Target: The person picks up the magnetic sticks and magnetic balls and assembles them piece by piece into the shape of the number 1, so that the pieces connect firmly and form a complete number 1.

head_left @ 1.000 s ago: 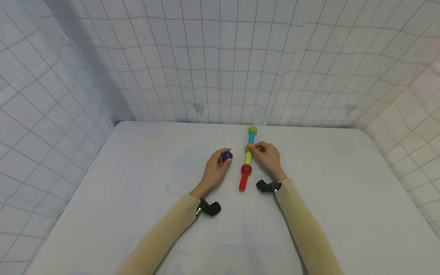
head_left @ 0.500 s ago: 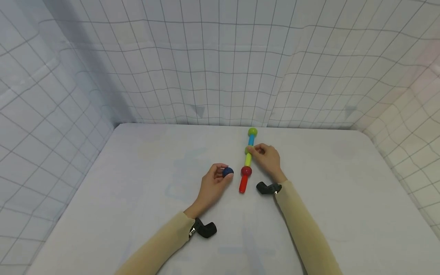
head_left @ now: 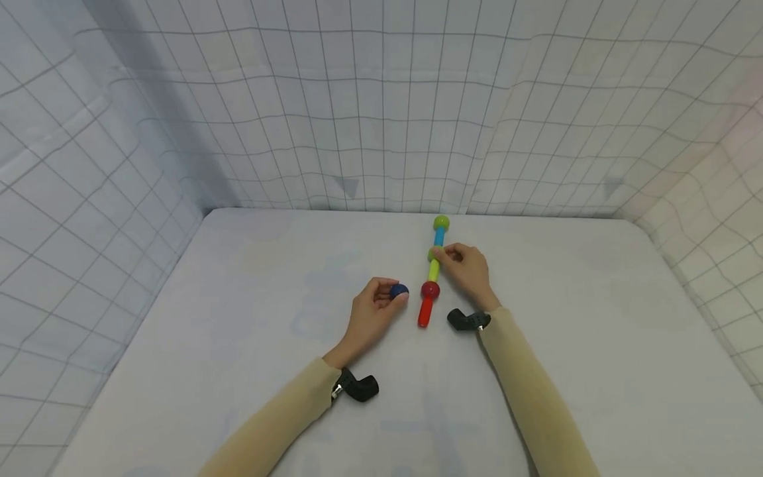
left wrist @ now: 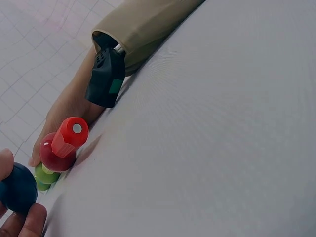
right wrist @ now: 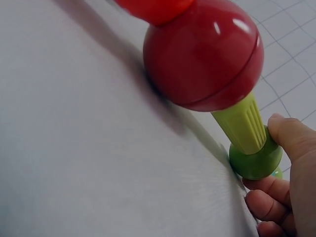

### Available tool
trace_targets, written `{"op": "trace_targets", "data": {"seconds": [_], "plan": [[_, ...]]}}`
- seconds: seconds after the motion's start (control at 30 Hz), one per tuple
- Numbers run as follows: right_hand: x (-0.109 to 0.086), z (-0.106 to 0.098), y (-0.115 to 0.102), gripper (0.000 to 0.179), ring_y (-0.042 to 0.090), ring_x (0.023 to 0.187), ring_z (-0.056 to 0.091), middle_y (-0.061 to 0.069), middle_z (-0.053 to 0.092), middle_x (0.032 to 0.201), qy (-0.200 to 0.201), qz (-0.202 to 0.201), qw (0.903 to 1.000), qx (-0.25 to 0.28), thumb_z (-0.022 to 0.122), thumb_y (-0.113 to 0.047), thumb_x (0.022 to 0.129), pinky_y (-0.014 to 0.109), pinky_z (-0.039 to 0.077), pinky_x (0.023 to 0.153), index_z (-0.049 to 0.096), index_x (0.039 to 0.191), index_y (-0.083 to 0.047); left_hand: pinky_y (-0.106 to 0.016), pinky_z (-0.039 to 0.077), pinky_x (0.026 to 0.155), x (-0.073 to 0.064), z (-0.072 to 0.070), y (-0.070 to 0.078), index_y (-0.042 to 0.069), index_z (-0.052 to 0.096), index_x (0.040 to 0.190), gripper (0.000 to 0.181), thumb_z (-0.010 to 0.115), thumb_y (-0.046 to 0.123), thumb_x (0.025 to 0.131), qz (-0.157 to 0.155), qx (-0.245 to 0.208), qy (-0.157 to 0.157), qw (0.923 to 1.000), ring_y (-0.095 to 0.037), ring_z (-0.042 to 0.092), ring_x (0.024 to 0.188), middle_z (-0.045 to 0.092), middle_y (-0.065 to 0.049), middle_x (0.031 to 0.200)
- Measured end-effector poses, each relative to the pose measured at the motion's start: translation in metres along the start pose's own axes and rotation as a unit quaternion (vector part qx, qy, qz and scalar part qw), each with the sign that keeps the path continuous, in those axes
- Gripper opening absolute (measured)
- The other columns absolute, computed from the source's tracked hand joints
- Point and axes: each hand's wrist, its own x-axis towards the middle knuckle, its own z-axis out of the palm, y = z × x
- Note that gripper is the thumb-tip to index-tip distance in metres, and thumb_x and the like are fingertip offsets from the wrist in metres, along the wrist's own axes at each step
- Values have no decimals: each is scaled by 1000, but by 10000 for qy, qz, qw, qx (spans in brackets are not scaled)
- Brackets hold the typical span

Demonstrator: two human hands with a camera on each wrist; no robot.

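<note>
My left hand [head_left: 371, 317] pinches a dark blue ball [head_left: 399, 290] between thumb and fingers, just left of a line of joined toy sticks and balls. From near to far, that line runs: red stick [head_left: 426, 311], dark red ball [head_left: 430, 290], yellow-green stick [head_left: 434, 270], green ball [right wrist: 254, 160], light blue stick [head_left: 440, 236] and a second green ball [head_left: 441, 222]. My right hand [head_left: 471, 271] holds the nearer green ball between thumb and fingers. In the left wrist view, the red stick's free end shows a pale round spot. A gap separates the blue ball from the line.
The white tabletop [head_left: 268, 285] spreads around both hands. Behind its far edge hangs a white grid-patterned sheet [head_left: 381, 119], with more of it on both sides. A black wrist device [head_left: 357, 386] sits on the left wrist and another black device [head_left: 467, 320] on the right.
The left hand has drawn the blue ball nearer to the person, from beside the yellow-green stick to beside the dark red ball. The right hand keeps its hold; the line has stayed put.
</note>
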Motion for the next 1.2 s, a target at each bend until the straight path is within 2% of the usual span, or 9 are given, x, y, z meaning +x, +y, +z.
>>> {"op": "trace_targets", "data": {"seconds": [0.37, 0.53, 0.73, 0.93, 1.03, 1.2], "plan": [[-3, 0, -3, 44, 22, 69, 47, 8, 60, 76, 163, -211, 9996, -97, 62, -43, 90, 31, 33, 64, 69, 105, -2, -27, 51, 77, 2, 1, -4, 6, 59, 112, 35, 70, 29, 88, 53, -71, -4, 10000, -15, 60, 87, 62, -5, 98], [-7, 3, -6, 46, 23, 73, 48, 10, 59, 82, 296, -26, 9995, -53, 59, -40, 93, 31, 34, 66, 62, 117, -1, -27, 51, 76, 3, -1, -3, 6, 60, 112, 34, 71, 26, 87, 35, -122, 38, 9999, -16, 60, 86, 62, -6, 97], [-23, 3, -13, 40, 22, 80, 48, 12, 54, 94, 490, 199, 9963, 675, 58, -27, 95, 30, 38, 69, 54, 124, 0, -27, 51, 77, 4, -2, -1, 5, 59, 112, 33, 71, 24, 88, -10, -108, 10, 9999, -16, 60, 87, 62, -6, 98], [-47, -2, -18, 43, 17, 81, 48, 12, 51, 102, 536, 345, 9896, 1293, 58, -24, 95, 24, 39, 70, 47, 129, 0, -28, 51, 77, 6, -1, -1, 5, 60, 112, 33, 71, 25, 87, 37, -218, 58, 9997, -16, 61, 87, 64, -7, 99], [-60, -4, -19, 46, 14, 76, 51, 11, 51, 100, 437, 526, 9844, 1619, 59, -25, 95, 21, 40, 66, 43, 131, 0, -31, 52, 77, 6, -1, -2, 5, 61, 111, 34, 72, 25, 86, 53, -274, 98, 9996, -18, 62, 87, 64, -8, 98], [-76, -7, -23, 52, 17, 54, 57, 14, 58, 85, 43, 884, 9740, 2086, 59, -35, 95, 23, 48, 55, 39, 131, -3, -38, 51, 79, 5, 0, -4, 1, 60, 112, 36, 73, 22, 86, 68, -310, 125, 9994, -23, 62, 89, 64, -13, 100]]}}
